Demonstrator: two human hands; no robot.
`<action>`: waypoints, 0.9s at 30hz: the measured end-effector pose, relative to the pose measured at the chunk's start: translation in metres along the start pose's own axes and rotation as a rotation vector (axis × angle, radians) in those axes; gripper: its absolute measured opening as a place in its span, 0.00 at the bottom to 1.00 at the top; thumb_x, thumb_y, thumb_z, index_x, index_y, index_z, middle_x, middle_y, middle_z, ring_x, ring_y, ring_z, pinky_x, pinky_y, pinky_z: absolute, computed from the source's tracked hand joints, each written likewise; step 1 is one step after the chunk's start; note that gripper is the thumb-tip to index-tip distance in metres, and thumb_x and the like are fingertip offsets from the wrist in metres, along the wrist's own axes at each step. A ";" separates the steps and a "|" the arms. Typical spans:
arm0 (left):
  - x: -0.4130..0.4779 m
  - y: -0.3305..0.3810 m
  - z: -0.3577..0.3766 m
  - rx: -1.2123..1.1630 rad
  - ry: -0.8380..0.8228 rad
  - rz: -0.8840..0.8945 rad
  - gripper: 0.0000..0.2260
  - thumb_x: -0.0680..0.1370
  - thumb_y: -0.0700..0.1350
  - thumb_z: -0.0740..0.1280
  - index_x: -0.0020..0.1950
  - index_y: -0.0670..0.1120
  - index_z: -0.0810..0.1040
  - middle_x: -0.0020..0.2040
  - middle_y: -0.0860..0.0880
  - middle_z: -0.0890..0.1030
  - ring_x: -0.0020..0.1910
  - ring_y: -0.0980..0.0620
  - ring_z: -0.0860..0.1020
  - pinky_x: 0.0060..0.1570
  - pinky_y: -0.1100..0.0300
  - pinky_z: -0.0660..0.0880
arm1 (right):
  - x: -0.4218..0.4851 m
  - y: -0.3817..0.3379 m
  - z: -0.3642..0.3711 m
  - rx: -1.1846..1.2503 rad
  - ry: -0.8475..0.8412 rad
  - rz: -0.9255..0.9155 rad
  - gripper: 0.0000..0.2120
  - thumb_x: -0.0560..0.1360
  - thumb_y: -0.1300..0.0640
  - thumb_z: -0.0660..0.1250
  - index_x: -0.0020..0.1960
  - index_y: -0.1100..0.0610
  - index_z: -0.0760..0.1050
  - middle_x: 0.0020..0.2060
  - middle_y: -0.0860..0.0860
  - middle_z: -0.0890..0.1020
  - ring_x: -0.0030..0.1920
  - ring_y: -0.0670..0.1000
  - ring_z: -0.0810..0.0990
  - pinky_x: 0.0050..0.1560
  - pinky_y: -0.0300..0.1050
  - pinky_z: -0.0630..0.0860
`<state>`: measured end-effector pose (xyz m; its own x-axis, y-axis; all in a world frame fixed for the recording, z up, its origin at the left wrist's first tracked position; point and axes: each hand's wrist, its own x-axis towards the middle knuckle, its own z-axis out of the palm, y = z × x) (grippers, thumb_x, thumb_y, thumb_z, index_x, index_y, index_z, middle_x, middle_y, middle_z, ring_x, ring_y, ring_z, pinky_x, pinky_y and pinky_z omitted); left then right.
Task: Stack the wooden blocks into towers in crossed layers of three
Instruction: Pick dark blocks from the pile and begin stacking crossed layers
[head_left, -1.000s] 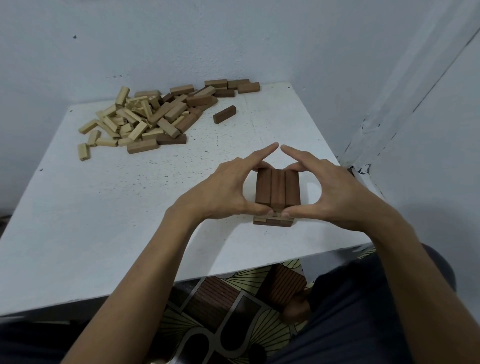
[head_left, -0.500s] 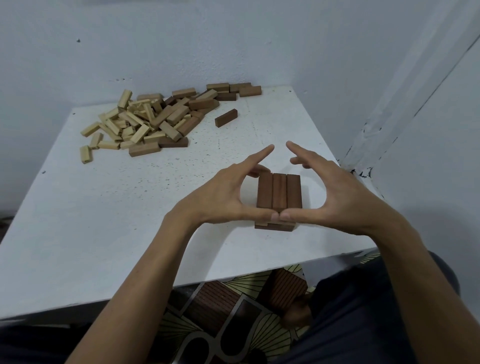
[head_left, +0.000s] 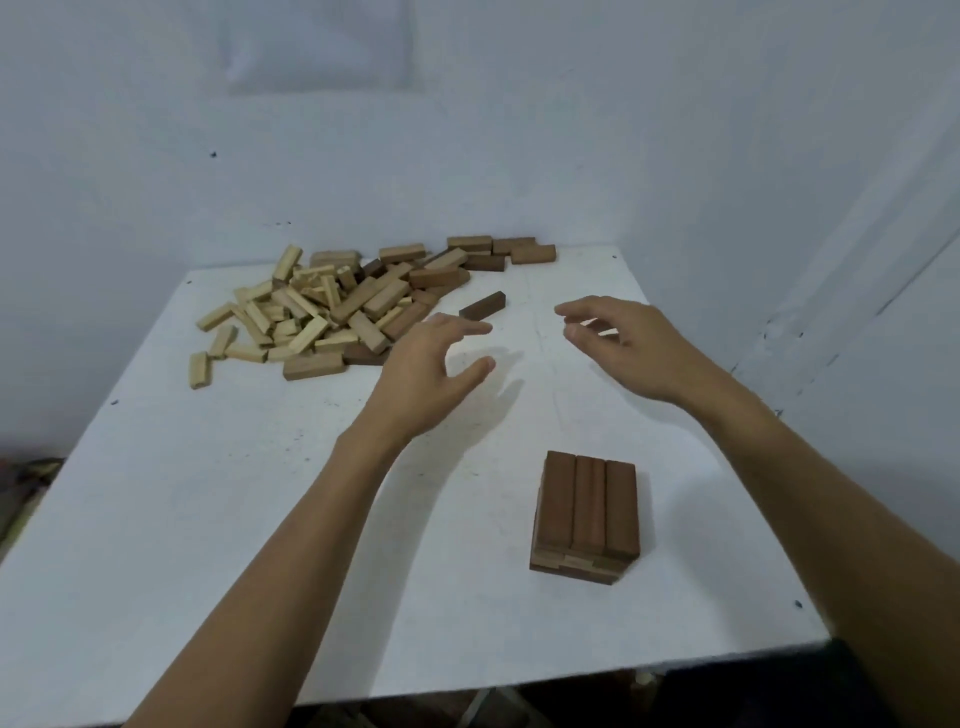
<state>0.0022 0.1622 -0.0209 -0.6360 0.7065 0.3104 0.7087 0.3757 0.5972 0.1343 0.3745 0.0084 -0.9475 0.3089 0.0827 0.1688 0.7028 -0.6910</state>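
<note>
- A low tower (head_left: 589, 512) of wooden blocks is pictured near the front right of the white tabletop (head_left: 208, 519), topped by 3 reddish-brown blocks laid side by side and pointing away from the camera.
- Below them, the ends of a crossed layer are shown at the front face, with a darker layer beneath. The full count of layers cannot be told.
- A pile of loose wooden blocks (head_left: 332, 306), pale and brown mixed, is heaped at the far left of the tabletop, and 1 dark block (head_left: 483, 305) lies alone just right of it.
- The left hand (head_left: 426, 374) is held open above the tabletop, fingers spread and empty, beside the pile's right edge and near the dark block.
- The right hand (head_left: 639, 348) is held alongside with fingers loosely bent and nothing gripped. Both hands are well apart from the tower.
- The blocks are judged stiff, light and smooth-faced, so little force should be needed, though 1 could slip from a slack pinch.
- A hold across the 2 long sides near the middle, between thumb and fingers, is judged best for setting a block down flat.
- The tower is bound by nothing, and a sideways nudge is judged enough to shift a layer. Fresh blocks are best lowered from above.
</note>
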 end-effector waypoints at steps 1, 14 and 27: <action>0.012 -0.008 0.003 0.065 0.027 -0.004 0.14 0.77 0.51 0.71 0.63 0.51 0.79 0.62 0.52 0.78 0.62 0.53 0.75 0.62 0.51 0.72 | 0.017 0.006 0.002 -0.039 0.005 -0.011 0.15 0.82 0.52 0.62 0.68 0.51 0.75 0.61 0.48 0.79 0.56 0.46 0.78 0.57 0.36 0.73; 0.107 -0.062 0.026 0.508 -0.122 -0.148 0.23 0.75 0.63 0.67 0.67 0.54 0.75 0.80 0.44 0.55 0.79 0.42 0.49 0.75 0.41 0.40 | 0.160 0.064 0.029 -0.511 -0.001 0.042 0.26 0.82 0.58 0.57 0.79 0.53 0.55 0.78 0.56 0.56 0.70 0.64 0.65 0.65 0.57 0.69; 0.099 -0.063 0.033 0.557 0.062 0.110 0.10 0.76 0.51 0.71 0.53 0.48 0.85 0.56 0.48 0.80 0.57 0.42 0.74 0.66 0.42 0.60 | 0.179 0.064 0.032 -0.637 0.110 -0.001 0.19 0.81 0.59 0.62 0.70 0.62 0.69 0.63 0.61 0.71 0.58 0.63 0.71 0.51 0.56 0.73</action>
<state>-0.0953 0.2290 -0.0522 -0.5542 0.7293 0.4012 0.8150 0.5733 0.0838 -0.0331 0.4545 -0.0441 -0.9201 0.3484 0.1792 0.3285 0.9353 -0.1317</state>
